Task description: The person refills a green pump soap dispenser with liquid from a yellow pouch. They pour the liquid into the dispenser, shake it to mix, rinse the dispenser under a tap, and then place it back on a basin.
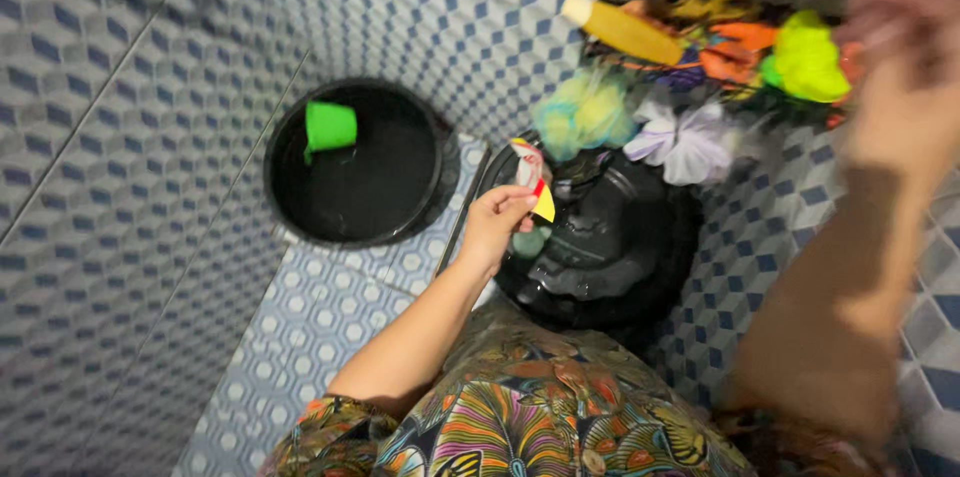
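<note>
A green cup [330,126] floats in the black basin [285,199] by the left wall. My left hand [495,222] pinches a small, light, crinkly packet [531,175] by its lower end, over the black lid's [620,267] near-left edge. My right hand [900,77] is raised by the hanging sponges [680,142], too blurred to tell its fingers.

One head-worn camera looks steeply down, close over the tiled floor [330,317] corner.
</note>
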